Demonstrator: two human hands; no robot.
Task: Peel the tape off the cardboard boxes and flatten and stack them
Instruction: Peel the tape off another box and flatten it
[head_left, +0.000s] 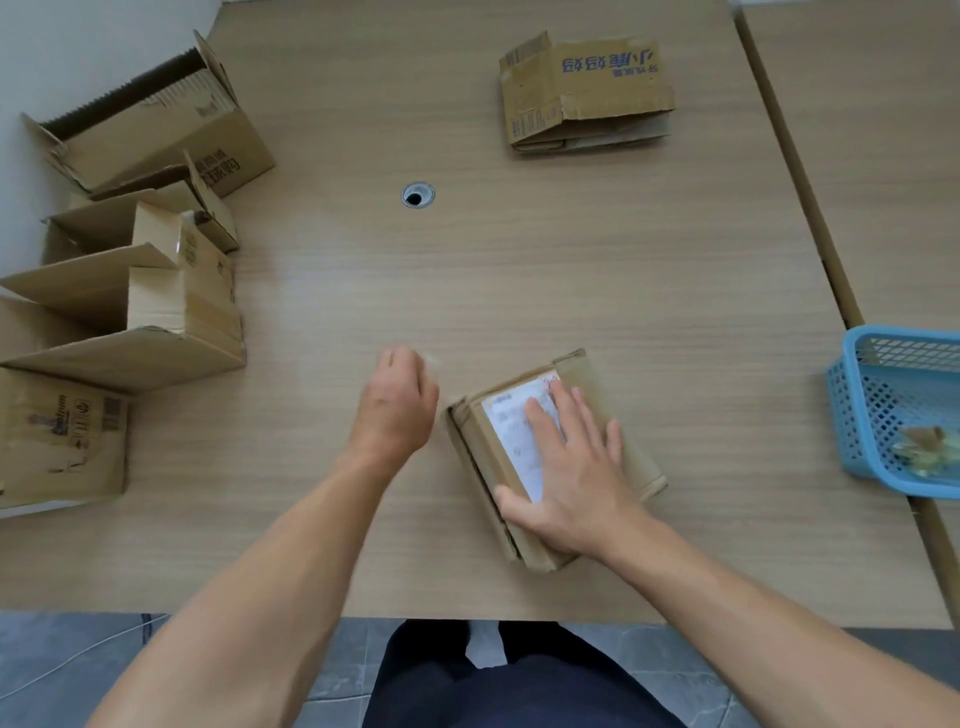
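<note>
Spanning the view, the pale wood-grain table (571, 270) carries open brown cardboard boxes (156, 291) along its left edge, a stack of flattened brown cardboard (587, 93) near its far right corner, and a blue plastic mesh basket (852, 405) of scraps at its right edge. Near the front edge lies a small flattened brown cardboard box with a white label (498, 441), the right hand (576, 467) pressing flat on it with fingers straight. Just left of that box the left hand (395, 410) hovers with fingers curled, too blurred to tell whether it holds anything.
</note>
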